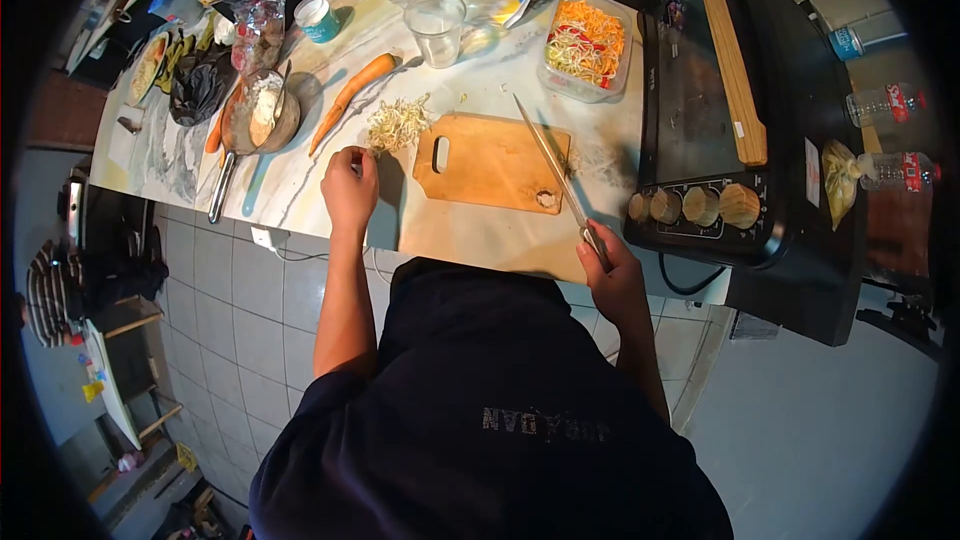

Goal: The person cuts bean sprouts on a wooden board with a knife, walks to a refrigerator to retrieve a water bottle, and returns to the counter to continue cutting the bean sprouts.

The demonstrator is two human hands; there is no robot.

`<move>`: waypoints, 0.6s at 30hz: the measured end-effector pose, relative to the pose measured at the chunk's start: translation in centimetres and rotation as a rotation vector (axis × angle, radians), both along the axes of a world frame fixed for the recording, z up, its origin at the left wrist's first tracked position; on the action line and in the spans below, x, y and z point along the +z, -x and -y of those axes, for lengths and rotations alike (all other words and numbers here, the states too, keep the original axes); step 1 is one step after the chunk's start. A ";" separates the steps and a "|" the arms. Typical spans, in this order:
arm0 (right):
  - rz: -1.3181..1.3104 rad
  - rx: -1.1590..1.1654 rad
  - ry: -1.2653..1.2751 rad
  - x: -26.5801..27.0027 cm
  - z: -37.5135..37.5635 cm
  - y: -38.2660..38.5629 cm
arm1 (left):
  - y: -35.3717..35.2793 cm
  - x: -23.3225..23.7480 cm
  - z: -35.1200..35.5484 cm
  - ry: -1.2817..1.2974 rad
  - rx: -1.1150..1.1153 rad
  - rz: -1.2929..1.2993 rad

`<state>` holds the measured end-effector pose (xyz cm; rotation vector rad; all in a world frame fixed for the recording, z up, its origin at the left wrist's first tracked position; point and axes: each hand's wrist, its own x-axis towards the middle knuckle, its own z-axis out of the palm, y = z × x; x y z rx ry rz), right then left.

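My right hand is wrapped round the handle of a long knife. The blade slants up and to the left, over the right side of a wooden cutting board with a slot handle. Left of the board, my left hand is at the counter with its fingers curled together; what they hold, if anything, is too small to make out. A loose heap of bean sprouts lies just beyond those fingers. Farther back, a clear plastic container holds sprouts, shredded carrot and red pieces.
A whole carrot lies left of the sprouts. Beyond it stand a saucepan with pale powder, a clear cup, a small tub and a black plastic bag. A black toaster oven borders the right side.
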<state>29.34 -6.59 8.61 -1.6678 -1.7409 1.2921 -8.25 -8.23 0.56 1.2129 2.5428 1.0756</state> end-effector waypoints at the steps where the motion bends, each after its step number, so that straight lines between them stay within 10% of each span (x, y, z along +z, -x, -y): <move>1: -0.027 -0.016 -0.019 -0.4 0.1 0.3 | 0.1 0.8 -0.1 -0.022 -0.036 0.046; 18: 0.035 -0.159 0.153 -1.3 1.0 2.5 | -7.2 1.1 -6.9 -0.129 -0.953 -0.095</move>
